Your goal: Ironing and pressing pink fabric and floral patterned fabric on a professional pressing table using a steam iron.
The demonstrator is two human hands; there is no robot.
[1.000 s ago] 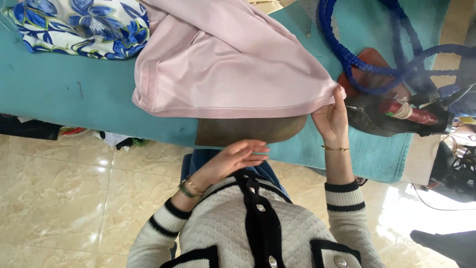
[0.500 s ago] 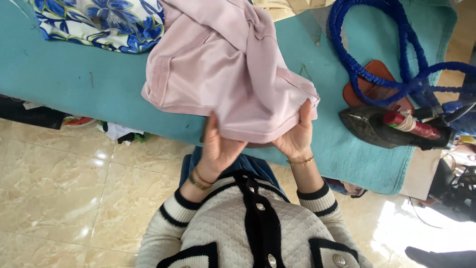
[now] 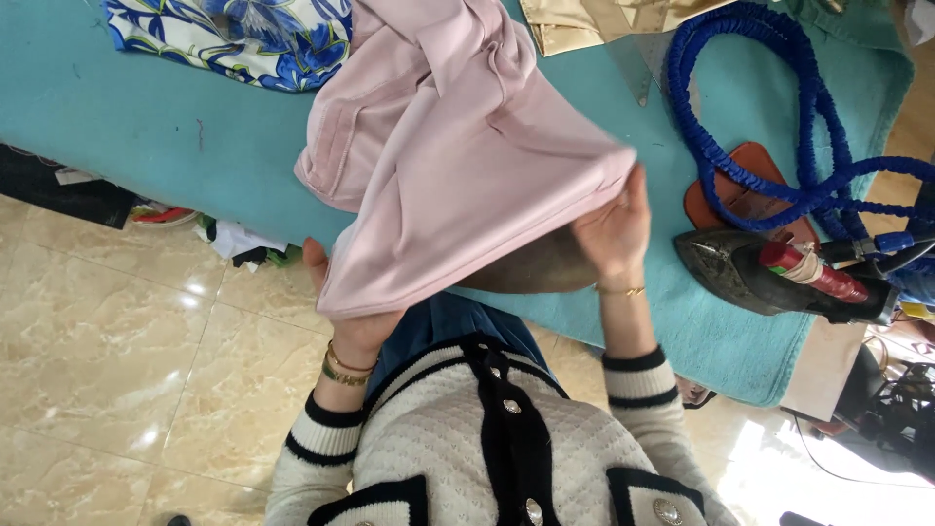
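A pale pink garment [image 3: 448, 156] lies bunched on the teal ironing table [image 3: 146, 127], its near edge lifted off the table's front. My left hand [image 3: 343, 317] grips the lower left corner of that edge, mostly hidden under the cloth, with the thumb showing. My right hand [image 3: 614, 229] holds the right corner of the same edge, fingers curled into the fabric. Both wrists wear gold bracelets, and my sleeves are cream knit with black bands.
A dark steam iron [image 3: 769, 278] with a red handle rests on a brown pad [image 3: 745, 190] at the right. A coiled blue hose [image 3: 779, 117] loops above it. Blue-and-white floral cloth [image 3: 234, 34] lies at the back left. Beige marble floor [image 3: 107, 370] is below.
The view swung and the pink garment shifted left. My left hand rose from my chest and took the garment's near edge; both hands now hold it lifted and spread wider apart.
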